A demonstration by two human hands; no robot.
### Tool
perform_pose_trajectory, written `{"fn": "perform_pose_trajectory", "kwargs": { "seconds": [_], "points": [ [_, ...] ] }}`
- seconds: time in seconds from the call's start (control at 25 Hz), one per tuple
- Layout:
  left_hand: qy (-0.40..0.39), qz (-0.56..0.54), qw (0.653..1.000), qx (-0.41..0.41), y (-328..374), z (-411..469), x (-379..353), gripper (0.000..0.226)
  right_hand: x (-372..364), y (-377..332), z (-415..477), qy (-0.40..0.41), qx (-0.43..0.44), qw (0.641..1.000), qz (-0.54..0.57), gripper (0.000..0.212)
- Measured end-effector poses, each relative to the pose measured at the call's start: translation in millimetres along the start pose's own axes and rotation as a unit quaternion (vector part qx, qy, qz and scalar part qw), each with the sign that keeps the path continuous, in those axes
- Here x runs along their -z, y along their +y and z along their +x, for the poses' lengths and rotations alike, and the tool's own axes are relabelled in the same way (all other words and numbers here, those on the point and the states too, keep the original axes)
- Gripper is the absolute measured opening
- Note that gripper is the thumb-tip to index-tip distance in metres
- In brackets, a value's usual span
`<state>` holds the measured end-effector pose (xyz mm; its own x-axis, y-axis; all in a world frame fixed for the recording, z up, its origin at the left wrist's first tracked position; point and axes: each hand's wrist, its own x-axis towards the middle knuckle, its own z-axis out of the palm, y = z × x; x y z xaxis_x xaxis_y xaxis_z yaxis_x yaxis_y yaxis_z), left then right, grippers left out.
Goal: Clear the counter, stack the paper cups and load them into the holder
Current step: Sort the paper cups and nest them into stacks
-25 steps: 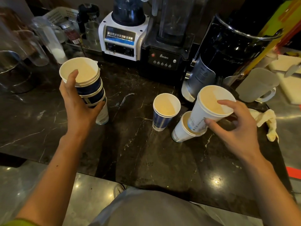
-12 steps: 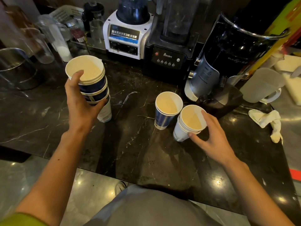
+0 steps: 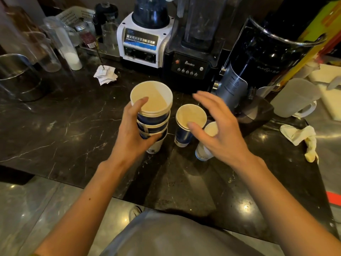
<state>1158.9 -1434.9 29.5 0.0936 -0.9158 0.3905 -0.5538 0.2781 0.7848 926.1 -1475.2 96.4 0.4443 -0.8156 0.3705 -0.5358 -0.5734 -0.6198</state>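
My left hand [image 3: 132, 133] grips a stack of paper cups [image 3: 153, 115], blue-and-white ones nested over a white one, thumb hooked on the top rim. Just right of the stack, a single blue paper cup [image 3: 188, 121] stands upright on the dark marble counter [image 3: 73, 126]. My right hand [image 3: 219, 128] hovers over it with fingers spread, holding nothing. Partly hidden under that hand are white nested cups [image 3: 208, 139], leaning on the counter.
Two blenders [image 3: 145, 37] and a black grinder [image 3: 258, 60] line the back. Clear jars [image 3: 60, 43], a metal pot [image 3: 16, 76] and paper packets [image 3: 105, 74] sit at left. A frosted pitcher [image 3: 295, 98] and a crumpled cloth [image 3: 302, 137] lie at right.
My left hand carried the stack rightward, next to the blue cup. My right hand set a white cup into the other white one, let go and now hovers above the blue cup.
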Motion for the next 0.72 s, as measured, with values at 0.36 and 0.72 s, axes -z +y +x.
{"fn": "perform_pose_trajectory", "kwargs": {
  "seconds": [0.36, 0.72],
  "points": [
    [0.026, -0.134, 0.989, 0.052, 14, 3, -2, 0.105, -41, -14, 38, -0.054, 0.095, 0.994, 0.001, 0.016],
    [0.033, -0.162, 0.983, 0.076, 13, 8, -1, 0.080, 15, -39, 49, 0.161, 0.090, 0.982, 0.050, 0.012]
  ]
}}
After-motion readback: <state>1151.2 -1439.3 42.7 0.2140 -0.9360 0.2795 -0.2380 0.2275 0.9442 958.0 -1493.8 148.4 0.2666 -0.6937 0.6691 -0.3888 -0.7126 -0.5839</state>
